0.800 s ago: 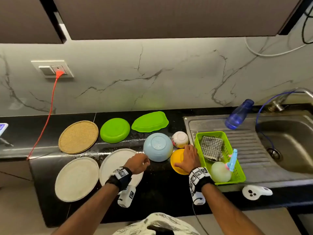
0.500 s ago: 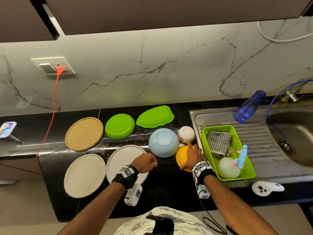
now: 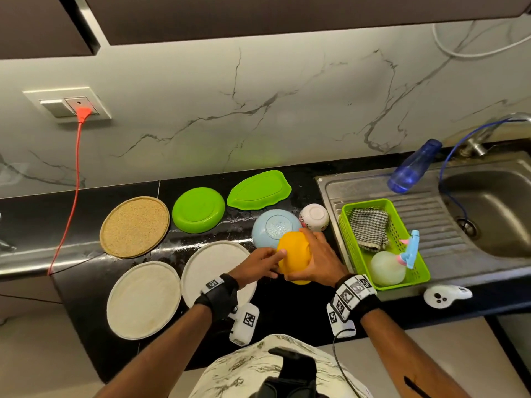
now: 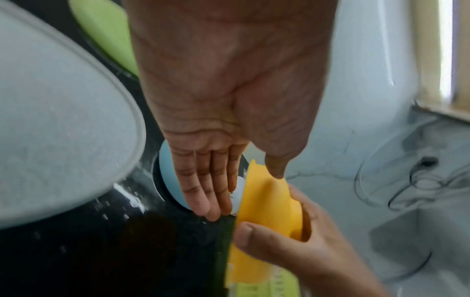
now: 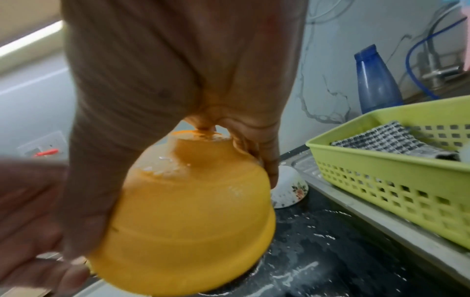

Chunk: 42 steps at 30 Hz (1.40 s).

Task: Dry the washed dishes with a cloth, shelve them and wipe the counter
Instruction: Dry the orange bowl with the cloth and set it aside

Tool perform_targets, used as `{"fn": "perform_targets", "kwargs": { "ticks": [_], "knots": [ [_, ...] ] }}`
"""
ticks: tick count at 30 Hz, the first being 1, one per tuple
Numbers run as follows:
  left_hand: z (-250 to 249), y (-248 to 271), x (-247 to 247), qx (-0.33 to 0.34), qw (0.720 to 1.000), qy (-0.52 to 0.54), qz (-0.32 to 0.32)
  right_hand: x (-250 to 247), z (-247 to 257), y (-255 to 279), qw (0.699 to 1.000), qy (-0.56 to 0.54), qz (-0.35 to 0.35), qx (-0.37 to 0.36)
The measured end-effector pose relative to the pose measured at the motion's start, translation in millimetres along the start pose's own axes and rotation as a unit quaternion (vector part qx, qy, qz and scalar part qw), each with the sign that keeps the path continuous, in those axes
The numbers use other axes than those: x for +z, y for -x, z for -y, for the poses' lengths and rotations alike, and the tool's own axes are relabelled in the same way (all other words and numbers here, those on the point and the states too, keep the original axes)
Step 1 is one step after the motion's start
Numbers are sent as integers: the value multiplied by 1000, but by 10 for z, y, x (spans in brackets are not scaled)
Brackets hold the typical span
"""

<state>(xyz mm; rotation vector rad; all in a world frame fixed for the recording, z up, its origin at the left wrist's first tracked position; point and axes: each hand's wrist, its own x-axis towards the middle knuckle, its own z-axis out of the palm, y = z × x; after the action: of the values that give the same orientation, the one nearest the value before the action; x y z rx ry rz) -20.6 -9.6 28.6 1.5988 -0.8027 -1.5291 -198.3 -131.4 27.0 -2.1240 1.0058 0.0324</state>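
The right hand (image 3: 317, 261) is grasping the yellow bowl (image 3: 294, 254) and holding it lifted off the black counter (image 3: 138, 282), bottom up and tilted; in the right wrist view its fingers are wrapping the bowl's foot ring and its thumb is pressing the side wall. Water drops are sitting on the bowl (image 5: 193, 211) there. The left hand (image 3: 260, 264) is lying relaxed with straight fingers (image 4: 203, 193), its thumb tip reaching the bowl's rim (image 4: 267, 203); whether the thumb is actually touching is hard to tell.

Just behind the bowl, the light blue bowl (image 3: 274, 226) is standing upside down on the counter, and the small white flowered bowl (image 3: 314, 216) is sitting upside down beside it, near the counter's right edge where the steel sink unit (image 3: 459, 248) begins. Along the counter's back edge the green leaf-shaped plate (image 3: 258, 189), the round green plate (image 3: 198, 209) and the cork mat (image 3: 135, 226) are lying in a row. Two cream plates (image 3: 143, 298) are resting at the front edge (the right one (image 3: 212, 265) partly under the left wrist).

On the drainboard the green basket (image 3: 353, 254) is holding the checked cloth (image 3: 369, 228) and a pale round spray bottle (image 3: 386, 267). A blue bottle (image 3: 413, 168) is leaning at the sink's back edge.
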Motion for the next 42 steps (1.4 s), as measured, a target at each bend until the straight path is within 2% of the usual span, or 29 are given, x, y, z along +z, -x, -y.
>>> {"fn": "perform_targets", "kwargs": {
  "ticks": [3,9,12,15,18,23,26,32,34,36,39,42],
  "knots": [
    [-110,103,10,19,993,115,12,54,201,51,999,-32,15,-30],
    [-95,181,-59,40,989,137,-43,317,396,152,997,-42,19,-56],
    [-67,154,-63,28,983,162,-86,384,427,218,996,-36,-7,-85],
    [-89,131,-27,35,979,151,-134,357,395,255,991,-68,-31,-115],
    [-123,101,4,46,977,138,-158,287,336,245,984,-112,-48,-128],
    [-220,3,5,34,975,119,-184,99,190,126,981,-127,-58,-135],
    [-258,-67,24,22,975,110,-193,-36,100,73,981,-134,-53,-127],
    [-500,-163,290,37,972,103,-209,-311,-176,82,983,-155,-47,-86],
    [-587,-192,394,43,972,100,-211,-453,-266,132,984,-141,-85,-63],
    [-628,-259,451,49,974,97,-200,-628,-372,184,974,-117,-189,-48],
    [-687,-369,523,34,980,87,-178,-893,-591,293,923,-71,-370,-72],
    [-769,-416,623,47,984,71,-157,-1080,-762,416,899,-63,-430,-50]
  ]
}}
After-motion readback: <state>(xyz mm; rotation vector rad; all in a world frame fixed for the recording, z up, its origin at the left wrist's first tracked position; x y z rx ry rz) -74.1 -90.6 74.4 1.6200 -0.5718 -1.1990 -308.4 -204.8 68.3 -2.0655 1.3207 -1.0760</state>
